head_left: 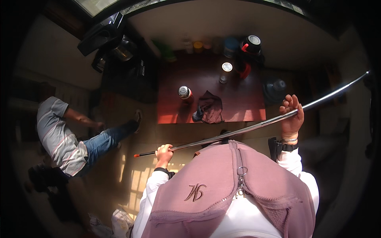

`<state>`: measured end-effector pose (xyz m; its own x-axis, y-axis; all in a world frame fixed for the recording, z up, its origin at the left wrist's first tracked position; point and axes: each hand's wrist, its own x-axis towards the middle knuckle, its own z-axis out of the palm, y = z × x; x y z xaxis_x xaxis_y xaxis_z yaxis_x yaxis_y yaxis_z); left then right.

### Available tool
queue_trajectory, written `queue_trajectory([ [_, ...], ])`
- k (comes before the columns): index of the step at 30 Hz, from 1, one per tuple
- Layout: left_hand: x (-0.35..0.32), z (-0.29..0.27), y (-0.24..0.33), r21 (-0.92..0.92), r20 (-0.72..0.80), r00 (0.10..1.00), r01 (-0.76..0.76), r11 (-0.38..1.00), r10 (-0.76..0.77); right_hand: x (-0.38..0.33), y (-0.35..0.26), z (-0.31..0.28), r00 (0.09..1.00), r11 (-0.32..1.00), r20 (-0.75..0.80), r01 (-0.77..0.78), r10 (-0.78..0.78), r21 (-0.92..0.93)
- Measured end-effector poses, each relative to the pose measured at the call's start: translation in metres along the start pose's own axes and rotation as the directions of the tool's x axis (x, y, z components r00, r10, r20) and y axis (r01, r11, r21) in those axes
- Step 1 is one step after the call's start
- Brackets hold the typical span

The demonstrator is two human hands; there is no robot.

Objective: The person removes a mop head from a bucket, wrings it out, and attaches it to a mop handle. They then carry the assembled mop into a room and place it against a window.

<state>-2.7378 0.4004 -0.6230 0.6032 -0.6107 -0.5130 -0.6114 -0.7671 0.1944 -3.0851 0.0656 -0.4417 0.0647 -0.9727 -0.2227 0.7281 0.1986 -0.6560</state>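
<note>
A long shiny metal pole (238, 130), which looks telescopic, slants across in front of my body. It rises from a black grip with an orange end at the lower left to its thin tip at the upper right. My left hand (163, 154) is closed around it just above the black grip. Farther up, my right hand (291, 113) holds it with the palm turned up, the pole lying across the palm by the thumb and the fingers curling upward. A ridged joint shows on the pole a little left of my right hand.
Beyond the pole stands a reddish-brown table (170, 113) with a flask (185, 93), a clear bottle (224, 73), a crumpled dark cloth (210, 108) and a black kettle-like jug (251, 44). A coffee machine (115, 49) is at far left. A seated person (65, 137) is at left.
</note>
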Motion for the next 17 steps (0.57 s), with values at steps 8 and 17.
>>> queue_trajectory([
  [8,0.009,0.014,0.013,-0.15,0.275,0.96,-0.01,0.989,0.051,0.011,-0.017,0.0,0.897,0.996,0.442,-0.039,0.0,0.078],
  [17,-0.035,0.033,0.019,-0.528,0.192,0.955,-0.094,0.844,0.227,0.049,-0.019,-0.058,0.862,0.987,0.503,-0.019,-0.065,0.159],
])
